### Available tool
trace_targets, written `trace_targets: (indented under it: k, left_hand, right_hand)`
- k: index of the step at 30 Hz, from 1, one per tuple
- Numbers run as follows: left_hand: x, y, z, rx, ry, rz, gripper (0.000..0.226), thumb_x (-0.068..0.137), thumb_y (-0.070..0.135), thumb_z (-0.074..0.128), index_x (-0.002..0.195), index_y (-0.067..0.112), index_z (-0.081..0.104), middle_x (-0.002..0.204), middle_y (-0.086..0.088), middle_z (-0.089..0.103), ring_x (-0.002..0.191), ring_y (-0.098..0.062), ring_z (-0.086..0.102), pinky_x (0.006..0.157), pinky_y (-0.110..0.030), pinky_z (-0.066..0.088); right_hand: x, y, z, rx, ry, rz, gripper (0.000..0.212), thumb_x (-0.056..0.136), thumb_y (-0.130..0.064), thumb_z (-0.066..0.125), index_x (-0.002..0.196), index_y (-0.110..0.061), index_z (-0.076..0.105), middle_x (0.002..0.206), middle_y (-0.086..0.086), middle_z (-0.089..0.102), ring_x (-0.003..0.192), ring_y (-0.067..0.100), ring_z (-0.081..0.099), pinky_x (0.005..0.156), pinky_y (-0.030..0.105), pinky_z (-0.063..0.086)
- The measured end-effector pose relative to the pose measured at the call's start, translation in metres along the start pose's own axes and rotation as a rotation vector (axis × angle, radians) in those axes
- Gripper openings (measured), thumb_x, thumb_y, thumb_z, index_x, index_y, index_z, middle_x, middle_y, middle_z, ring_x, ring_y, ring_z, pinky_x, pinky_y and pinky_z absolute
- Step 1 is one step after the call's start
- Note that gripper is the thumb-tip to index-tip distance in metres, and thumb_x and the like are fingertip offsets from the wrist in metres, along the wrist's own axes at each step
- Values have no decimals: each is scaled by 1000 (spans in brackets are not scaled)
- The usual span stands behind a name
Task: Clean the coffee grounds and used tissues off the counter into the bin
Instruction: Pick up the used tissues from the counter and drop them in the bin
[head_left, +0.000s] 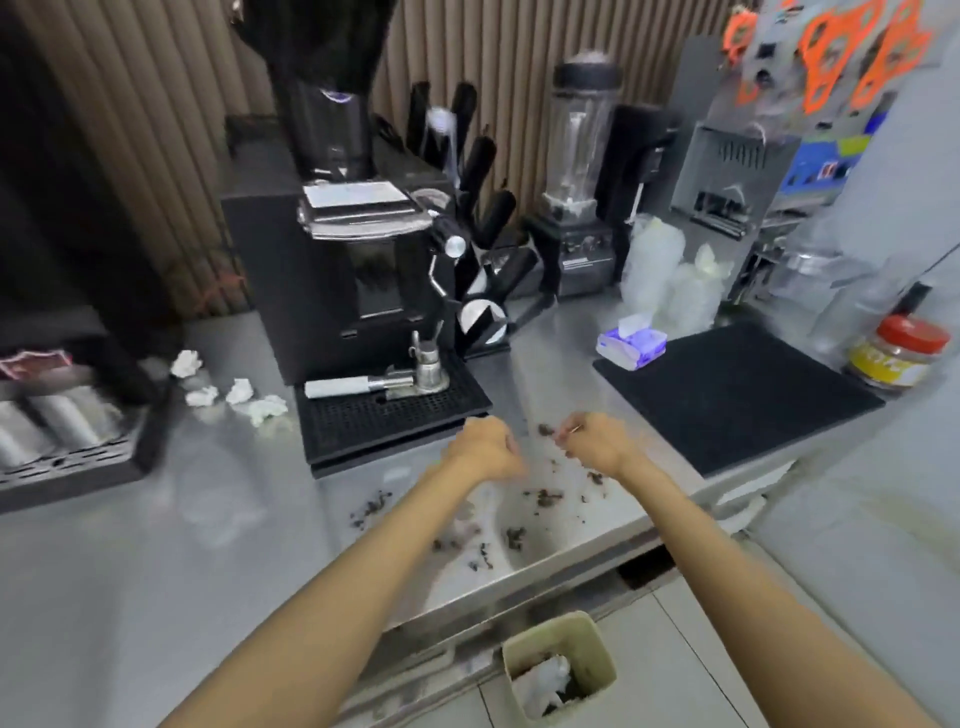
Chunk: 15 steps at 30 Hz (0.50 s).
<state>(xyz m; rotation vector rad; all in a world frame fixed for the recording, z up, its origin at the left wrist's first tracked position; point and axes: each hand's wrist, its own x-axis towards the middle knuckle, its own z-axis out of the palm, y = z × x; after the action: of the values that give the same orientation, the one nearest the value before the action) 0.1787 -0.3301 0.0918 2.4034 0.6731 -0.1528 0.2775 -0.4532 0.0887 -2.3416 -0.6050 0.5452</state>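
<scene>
Dark coffee grounds (543, 496) lie scattered in small clumps on the steel counter (156, 545) near its front edge. Both my hands hover just above them, close together. My left hand (485, 449) is curled into a fist; whether it holds anything is hidden. My right hand (592, 441) has its fingers pinched, perhaps on a bit of grounds. Several crumpled white tissues (234, 392) lie on the counter to the left of the black drip tray. A beige bin (561, 665) stands on the floor below the counter edge, with tissue and grounds inside.
A black coffee grinder (332, 249) with a drip tray (384, 415) and portafilter (363, 385) stands behind my hands. A black mat (737, 395) and a tissue pack (631, 343) lie to the right. A blender (576, 171), knife block and jar (898, 353) stand farther back.
</scene>
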Motion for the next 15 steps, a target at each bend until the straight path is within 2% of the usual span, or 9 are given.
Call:
trace_targets:
  k: [1,3,5,6,7,11,13,15]
  left_hand:
    - [-4,-23,-19,1,19,-38,18,78,17,63,93,12,71,107,-11,67,102,-25,62,92,-35,53]
    - [-13,-71,-52,-8,64,-125,21,77,18,63,95,9,70,113,-14,66,101,-27,63,93,-37,53]
    - [-22,-120,-81,10,109,-199,26,77,20,65,98,7,69,114,-15,66,103,-29,63,95,-37,51]
    - [-26,-142,-95,27,127,-234,29,78,20,64,102,4,68,115,-16,66,106,-29,62,97,-37,50]
    - [-29,-164,-109,40,149,-262,32,79,20,64,105,3,66,116,-16,66,108,-29,60,98,-36,49]
    - [-27,-249,-156,53,211,-368,32,81,18,63,111,5,63,121,-11,63,116,-26,55,101,-35,45]
    - [-17,-287,-175,43,245,-409,30,79,16,62,107,8,65,120,-11,63,113,-26,57,100,-35,47]
    - [-5,-316,-192,59,256,-426,28,77,16,60,104,10,67,116,-11,63,108,-27,60,94,-33,51]
  right_hand:
    - [4,-20,14,3,-29,-36,16,88,-13,51,88,-11,66,94,13,63,90,27,57,59,22,44]
    - [11,-62,45,-1,-94,-121,15,88,-11,53,80,-16,66,87,6,58,85,19,51,56,18,45]
    - [17,-104,79,15,-174,-152,16,87,-9,54,76,-13,64,83,6,58,79,18,53,47,13,48]
    - [20,-125,97,38,-232,-154,20,86,-7,53,69,-14,60,82,8,57,74,18,55,39,13,45]
    - [24,-145,115,50,-286,-161,24,86,-6,52,64,-15,56,81,9,56,71,18,55,38,15,43]
    - [48,-215,189,40,-380,-190,19,85,-7,57,67,-13,56,84,10,57,77,20,54,52,23,43]
    - [66,-244,222,18,-385,-213,8,84,-8,56,80,-3,62,85,11,57,77,21,52,53,25,45]
    - [85,-267,252,-13,-374,-224,20,83,-9,58,95,5,64,89,13,59,81,21,52,61,31,50]
